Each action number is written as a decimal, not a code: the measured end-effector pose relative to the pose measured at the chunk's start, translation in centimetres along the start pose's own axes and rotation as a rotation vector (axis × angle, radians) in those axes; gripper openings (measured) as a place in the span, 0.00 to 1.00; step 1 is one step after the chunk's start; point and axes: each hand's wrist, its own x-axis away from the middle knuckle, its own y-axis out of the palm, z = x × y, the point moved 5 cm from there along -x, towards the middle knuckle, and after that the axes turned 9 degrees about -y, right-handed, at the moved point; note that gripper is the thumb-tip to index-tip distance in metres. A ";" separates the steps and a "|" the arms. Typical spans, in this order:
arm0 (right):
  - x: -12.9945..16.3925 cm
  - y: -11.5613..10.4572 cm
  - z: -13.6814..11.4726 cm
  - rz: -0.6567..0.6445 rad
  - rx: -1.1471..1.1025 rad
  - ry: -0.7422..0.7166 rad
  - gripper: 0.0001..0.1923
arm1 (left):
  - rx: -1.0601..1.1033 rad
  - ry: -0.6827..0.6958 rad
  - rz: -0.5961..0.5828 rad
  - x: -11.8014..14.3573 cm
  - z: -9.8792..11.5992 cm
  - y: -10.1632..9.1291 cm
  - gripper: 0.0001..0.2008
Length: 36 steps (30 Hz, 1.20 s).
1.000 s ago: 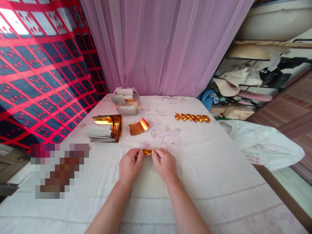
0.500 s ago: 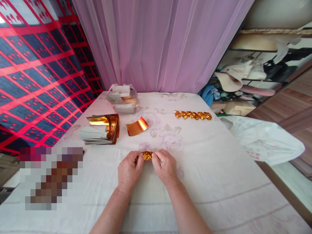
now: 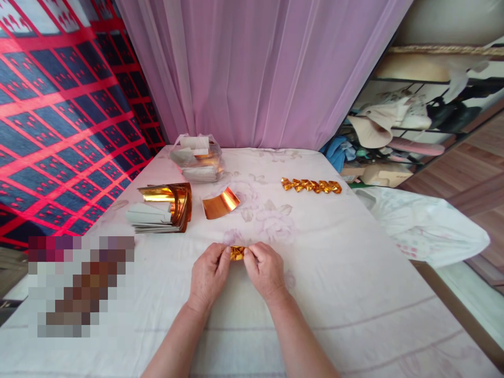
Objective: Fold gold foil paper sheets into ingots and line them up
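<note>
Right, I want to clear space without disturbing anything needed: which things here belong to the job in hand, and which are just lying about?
Likely the job:
gold piece, held by left hand and right hand
foil stack
loose sheet
folded row
bagged sheets, probably

Likely just lying about:
cap
blue cloth
box

Blurred patch at left: cannot tell.

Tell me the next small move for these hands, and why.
Probably press the gold foil piece gently inward from both ends: the left hand and right hand each pinch one end, its middle is creased, and the row of gold pieces looks similarly crumpled.
</note>
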 end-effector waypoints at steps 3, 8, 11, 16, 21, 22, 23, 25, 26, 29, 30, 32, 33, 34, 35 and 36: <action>0.1 -0.1 0.1 0.006 -0.005 0.022 0.16 | 0.007 0.056 -0.043 0.0 0.3 0.1 0.15; 0.1 -0.3 0.2 0.011 -0.026 0.038 0.17 | 0.018 0.109 -0.100 0.0 1.0 -0.1 0.15; 0.1 -0.2 0.1 0.010 -0.029 0.029 0.17 | 0.105 0.102 -0.145 0.0 1.0 -0.2 0.16; -0.1 -0.5 -0.7 0.038 -0.047 -0.031 0.17 | 0.146 0.043 -0.038 -0.2 0.5 -0.3 0.16; -0.3 -1.0 -1.4 0.063 -0.090 -0.096 0.17 | 0.058 0.026 0.017 -0.1 0.5 -0.1 0.16; -0.3 -1.0 -1.4 0.065 -0.093 -0.101 0.17 | 0.042 0.029 0.025 -0.1 0.5 -0.2 0.16; -0.3 -1.1 -1.4 0.068 -0.093 -0.101 0.17 | 0.026 0.034 0.031 -0.1 0.5 -0.2 0.16; -0.3 -1.1 -1.1 0.070 -0.087 -0.078 0.17 | 0.001 0.047 0.027 0.0 0.6 -0.3 0.16; -0.2 -1.1 -0.9 0.067 -0.085 -0.058 0.17 | -0.005 0.049 0.013 0.0 0.6 -0.3 0.16; -0.2 -1.1 -0.4 0.046 -0.081 -0.007 0.17 | 0.004 0.039 -0.041 0.0 0.6 -0.4 0.16; -0.2 -1.1 -0.3 0.037 -0.086 0.001 0.17 | 0.013 0.035 -0.054 -0.1 0.6 -0.4 0.16; -0.2 -1.1 -0.2 0.016 -0.116 0.008 0.17 | 0.043 0.026 -0.071 -0.1 0.5 -0.5 0.16; -0.2 -1.0 -0.2 0.004 -0.141 0.013 0.17 | 0.068 0.018 -0.082 -0.2 0.5 -0.4 0.17; -0.3 -0.9 -0.2 -0.005 -0.170 0.021 0.17 | 0.099 0.008 -0.098 -0.2 0.4 -0.4 0.17; -0.3 -0.8 -0.2 -0.012 -0.194 0.032 0.17 | 0.134 -0.002 -0.116 -0.2 0.3 -0.3 0.18; -0.3 -0.7 -0.2 -0.014 -0.209 0.043 0.17 | 0.162 -0.009 -0.131 -0.3 0.3 -0.2 0.18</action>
